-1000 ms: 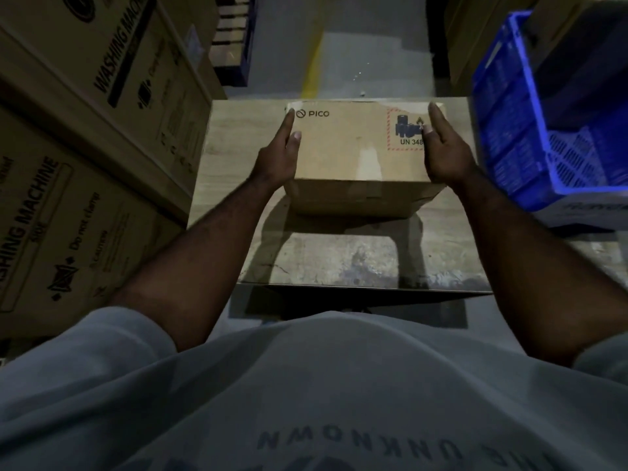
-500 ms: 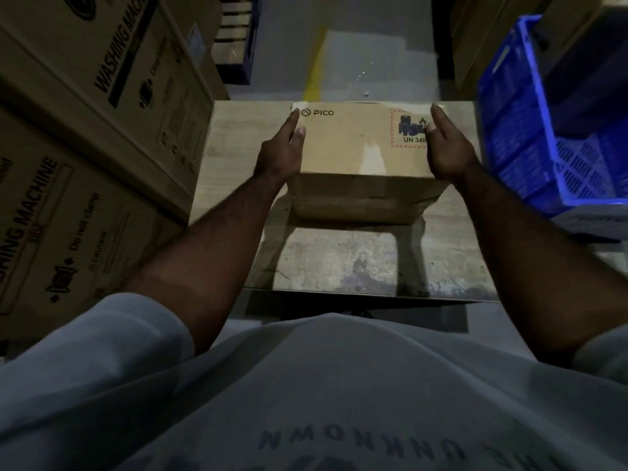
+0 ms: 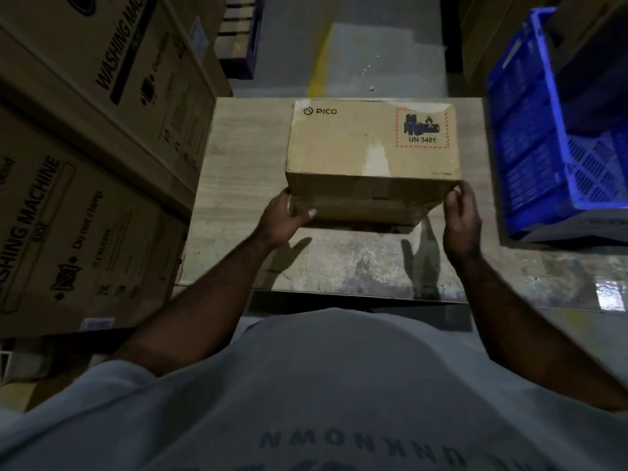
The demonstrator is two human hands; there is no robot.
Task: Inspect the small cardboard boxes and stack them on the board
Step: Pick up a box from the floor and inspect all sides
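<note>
A small brown cardboard box (image 3: 370, 144), printed PICO with a red-bordered UN 3481 label, stands on the pale wooden board (image 3: 238, 185), towards its far half. My left hand (image 3: 285, 217) grips the box's near left corner, thumb across the front face. My right hand (image 3: 462, 219) is at the near right corner, its curled fingers and thumb against the edge. A dark shadow lies under the box's near edge; I cannot tell whether that edge is raised.
Big washing machine cartons (image 3: 88, 137) are stacked close along the board's left side. A blue plastic crate (image 3: 530, 141) stands on the right. Beyond the board lies grey floor with a yellow line (image 3: 319, 62). My grey shirt fills the bottom.
Both hands have slid from the box's top side edges back to its near lower corners. The box's top and its label are now uncovered.
</note>
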